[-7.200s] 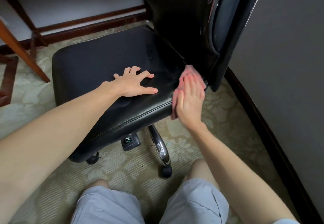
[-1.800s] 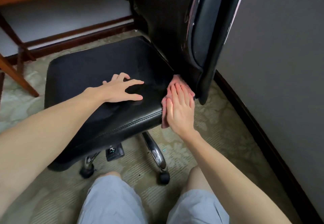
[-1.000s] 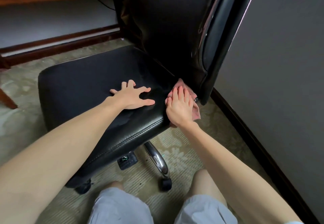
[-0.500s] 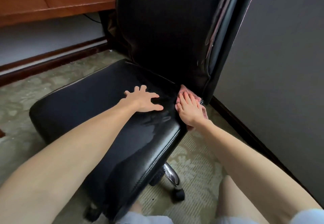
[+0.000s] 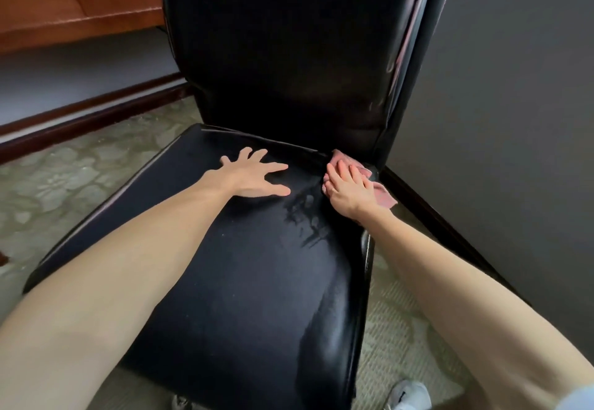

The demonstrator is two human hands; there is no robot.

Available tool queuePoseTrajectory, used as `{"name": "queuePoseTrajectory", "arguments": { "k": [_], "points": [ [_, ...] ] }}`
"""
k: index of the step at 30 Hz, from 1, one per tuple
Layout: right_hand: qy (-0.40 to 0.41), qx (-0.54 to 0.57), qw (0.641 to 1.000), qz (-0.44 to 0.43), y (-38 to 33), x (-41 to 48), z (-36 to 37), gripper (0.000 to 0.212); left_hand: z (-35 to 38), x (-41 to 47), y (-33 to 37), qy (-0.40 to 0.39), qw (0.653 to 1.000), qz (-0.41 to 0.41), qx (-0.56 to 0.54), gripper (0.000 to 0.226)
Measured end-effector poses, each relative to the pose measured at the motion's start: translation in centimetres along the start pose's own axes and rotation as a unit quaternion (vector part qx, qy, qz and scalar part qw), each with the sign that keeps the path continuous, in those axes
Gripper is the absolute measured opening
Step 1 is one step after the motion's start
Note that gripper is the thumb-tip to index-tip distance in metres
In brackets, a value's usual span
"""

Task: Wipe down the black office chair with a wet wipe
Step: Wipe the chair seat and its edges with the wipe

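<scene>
Now the wipe (image 5: 384, 199) sits at the rear right corner of the seat (image 5: 241, 265), pinned against the seat's side edge under the right grip (image 5: 350, 192). Its fingers lie straight and flat on the cloth rather than curled. The thumb is hidden, so it may be hooking the wipe from below. A pink flap sticks out past the palm, away from the seat.

The left grip (image 5: 254, 178) rests released on the seat's top, palm down, fingers spread, holding nothing. Damp streaks (image 5: 305, 220) mark the seat just forward of both grips. The backrest (image 5: 283, 56) rises from the seat's rear.

The seat's right edge runs lengthwise from that rear corner toward the person, so the wipe lies at its far end and the right grip is the one on it. I judge the next stroke to be a pull along that edge toward the seat's front.
</scene>
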State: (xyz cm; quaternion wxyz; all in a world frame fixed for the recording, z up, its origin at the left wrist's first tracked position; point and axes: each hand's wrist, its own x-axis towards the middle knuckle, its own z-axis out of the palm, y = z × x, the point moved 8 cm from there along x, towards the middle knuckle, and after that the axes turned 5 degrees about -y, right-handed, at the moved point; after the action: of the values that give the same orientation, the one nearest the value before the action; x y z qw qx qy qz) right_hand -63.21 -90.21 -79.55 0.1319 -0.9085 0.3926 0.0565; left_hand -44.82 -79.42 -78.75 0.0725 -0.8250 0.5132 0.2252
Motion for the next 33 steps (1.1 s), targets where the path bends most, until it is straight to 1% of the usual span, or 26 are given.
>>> {"name": "queuePoseTrajectory", "arguments": {
  "k": [3, 6, 9, 12, 17, 19, 22, 24, 27, 31, 33],
  "points": [
    [-0.007, -0.019, 0.999, -0.038, -2.5, 1.3, 0.4, 0.052, -0.4, 0.6, -0.8, -0.006, 1.0, 0.002, 0.01, 0.102],
    [0.002, -0.017, 0.998, -0.065, -4.0, 2.2, 0.8, 0.055, -0.6, 1.5, -1.5, -0.002, 1.0, 0.006, -0.006, 0.109],
    [0.003, 0.021, 0.998, -0.051, -3.2, 3.3, 0.6, 0.061, -0.2, 2.2, -2.8, -0.006, 0.999, -0.012, -0.034, 0.108],
    [-0.007, 0.033, 0.999, -0.02, -2.7, 4.6, 0.4, 0.06, -0.3, 2.6, -3.1, -0.003, 0.999, -0.018, -0.04, 0.109],
    [-0.009, 0.013, 0.999, -0.035, -3.7, 7.3, 0.2, 0.059, -1.0, 1.5, -2.7, 0.008, 1.0, -0.013, 0.007, 0.086],
    [-0.012, -0.002, 0.998, -0.059, -4.6, 8.3, 0.2, 0.058, -1.6, 1.7, -3.2, 0.019, 1.0, -0.003, 0.02, 0.084],
    [-0.011, -0.016, 0.995, -0.097, -6.9, 9.3, 0.2, 0.058, -2.8, 2.5, -4.2, 0.038, 0.997, 0.04, 0.058, 0.081],
    [-0.006, -0.011, 0.995, -0.1, -8.2, 9.8, 0.0, 0.058, -3.5, 3.0, -4.3, 0.043, 0.993, 0.081, 0.08, 0.078],
    [-0.004, -0.001, 0.997, -0.071, -8.0, 10.6, -0.3, 0.059, -3.7, 3.5, -4.7, 0.031, 0.989, 0.115, 0.082, 0.081],
    [0.035, 0.038, 0.998, 0.028, -4.5, 12.1, -1.7, 0.061, -3.1, 3.6, -5.5, 0.029, 0.992, 0.106, 0.064, 0.083],
    [0.023, 0.058, 0.996, 0.071, -3.5, 12.7, -1.8, 0.06, -2.8, 3.5, -5.6, 0.019, 0.993, 0.098, 0.055, 0.083]
  ]
}}
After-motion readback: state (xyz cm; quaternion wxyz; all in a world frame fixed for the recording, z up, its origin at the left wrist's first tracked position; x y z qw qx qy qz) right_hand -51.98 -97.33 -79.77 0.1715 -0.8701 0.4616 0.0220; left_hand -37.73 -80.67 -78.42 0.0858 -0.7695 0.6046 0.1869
